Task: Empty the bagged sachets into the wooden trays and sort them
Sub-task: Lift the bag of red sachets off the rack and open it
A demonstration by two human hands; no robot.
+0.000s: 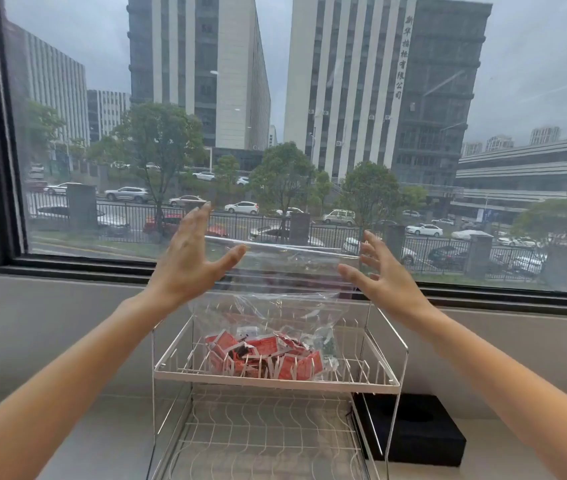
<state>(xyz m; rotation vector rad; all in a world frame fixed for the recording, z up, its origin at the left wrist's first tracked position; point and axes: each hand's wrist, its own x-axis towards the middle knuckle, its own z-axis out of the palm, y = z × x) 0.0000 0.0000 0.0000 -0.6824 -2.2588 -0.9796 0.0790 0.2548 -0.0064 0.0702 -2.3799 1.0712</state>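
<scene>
Your left hand and right hand are spread wide, fingers straight, holding nothing; the clear bag stands between them, its sealed top edge running side to side from one palm to the other, each hand about equally near; whether the fingertips touch the plastic, you cannot tell; the red sachets sag in its bottom on the upper shelf of the white wire rack; a black box sits beside the rack on the pale counter under the window; no wooden trays show.
</scene>
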